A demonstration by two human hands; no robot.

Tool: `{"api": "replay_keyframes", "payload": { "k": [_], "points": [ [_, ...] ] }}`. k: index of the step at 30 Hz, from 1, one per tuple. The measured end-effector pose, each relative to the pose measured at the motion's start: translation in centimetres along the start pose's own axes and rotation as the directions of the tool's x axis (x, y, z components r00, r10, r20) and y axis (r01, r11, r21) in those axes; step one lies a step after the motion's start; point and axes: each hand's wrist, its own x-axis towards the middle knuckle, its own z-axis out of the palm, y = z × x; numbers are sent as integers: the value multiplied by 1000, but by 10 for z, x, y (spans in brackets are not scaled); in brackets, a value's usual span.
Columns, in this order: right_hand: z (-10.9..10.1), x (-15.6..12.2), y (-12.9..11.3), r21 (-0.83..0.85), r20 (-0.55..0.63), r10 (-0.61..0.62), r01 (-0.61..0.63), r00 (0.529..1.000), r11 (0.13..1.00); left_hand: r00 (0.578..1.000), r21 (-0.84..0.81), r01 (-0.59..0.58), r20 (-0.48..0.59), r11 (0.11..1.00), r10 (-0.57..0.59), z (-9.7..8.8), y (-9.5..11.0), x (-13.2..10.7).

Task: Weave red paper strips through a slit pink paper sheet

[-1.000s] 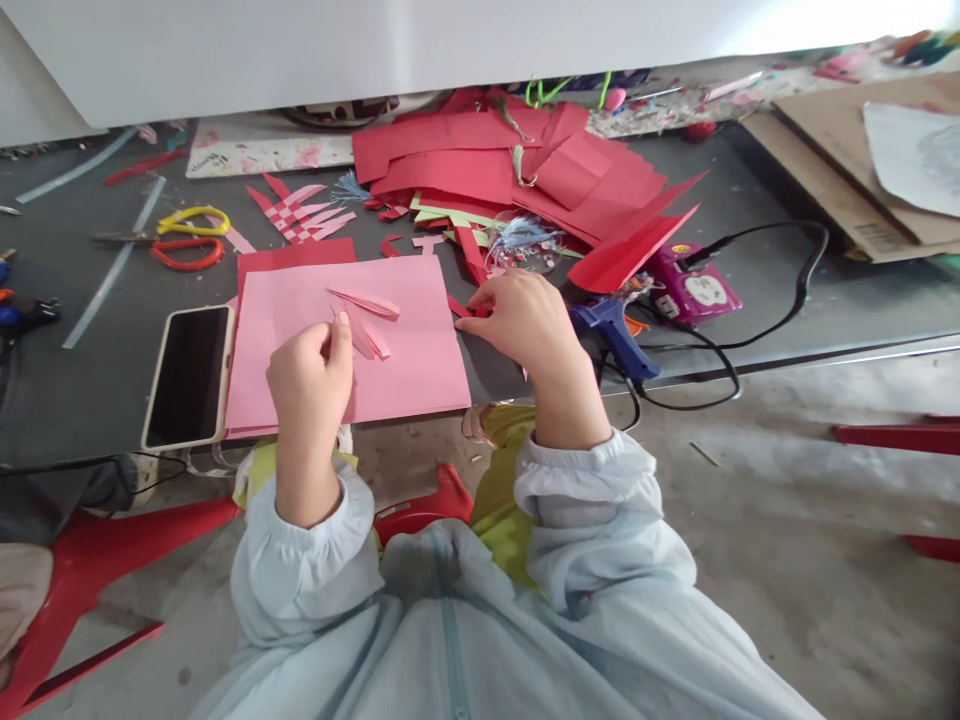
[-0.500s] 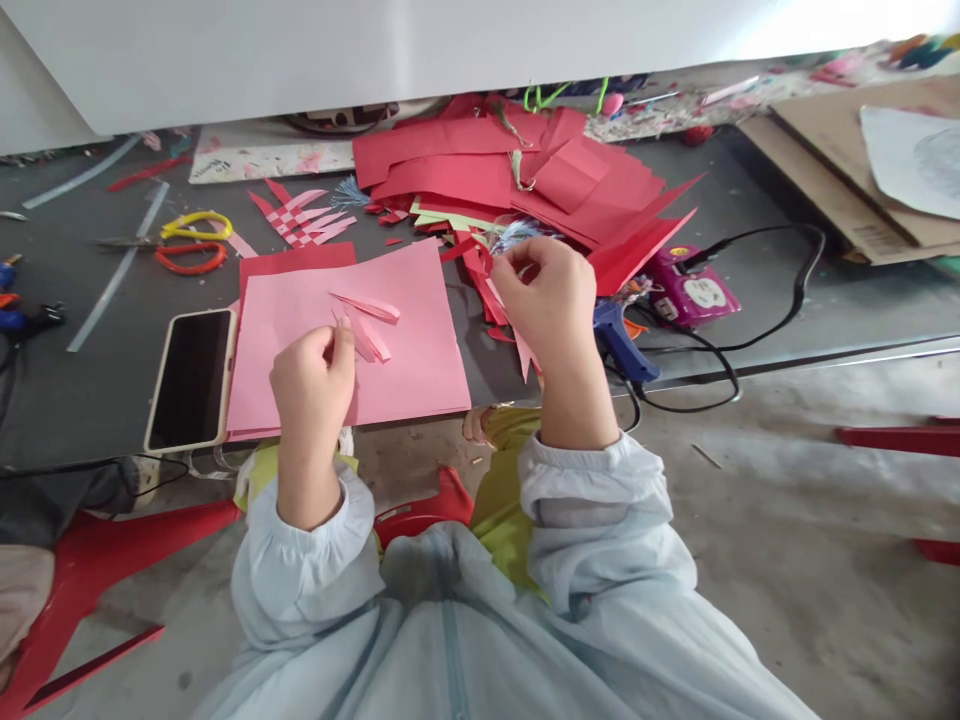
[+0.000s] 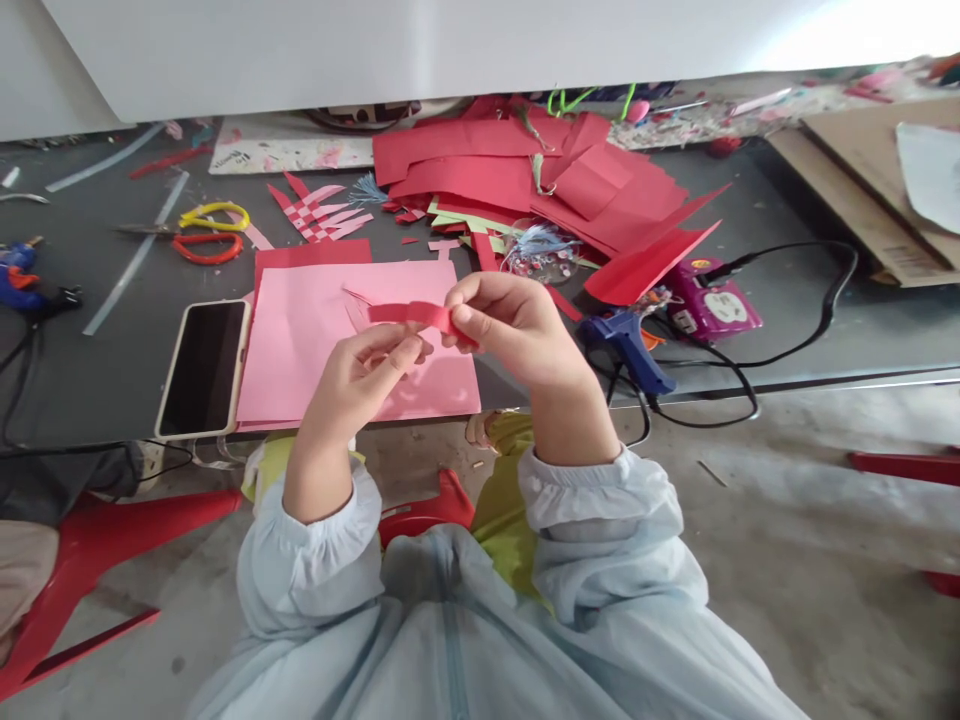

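Above the pink paper sheets (image 3: 300, 330) my two hands meet around a red paper strip (image 3: 409, 313). My right hand (image 3: 517, 325) pinches the strip's right end between thumb and fingers. My left hand (image 3: 367, 375) is closed at the strip's left part, thumb against fingers. Thin folded pink paper pieces (image 3: 358, 297) show just behind the left fingers, partly hidden. A woven red and pink paper piece (image 3: 315, 212) with loose strip ends lies behind the sheets.
Red paper sheets (image 3: 465, 180) are piled at the back. Scissors (image 3: 206, 235) and a phone (image 3: 204, 368) lie left. A blue glue gun (image 3: 630, 348), a purple box (image 3: 712, 300) with black cables, and cardboard (image 3: 847, 200) are at the right.
My right hand has come left from the paper scraps with a red strip. My left hand has moved right to meet it, and both now hold the strip.
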Motion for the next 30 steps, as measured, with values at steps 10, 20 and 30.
{"api": "replay_keyframes", "payload": {
  "k": [10,20,30],
  "points": [
    [7,4,7,-10,-71,101,-102,992,995,957,-102,-77,-288,992,45,-9,-7,4],
    [11,2,10,25,-42,59,-58,997,998,970,-157,25,-236,987,-62,-5,-8,5],
    [22,6,19,138,33,80,-84,996,987,997,-393,15,-66,920,-45,3,-10,9]
  ]
}}
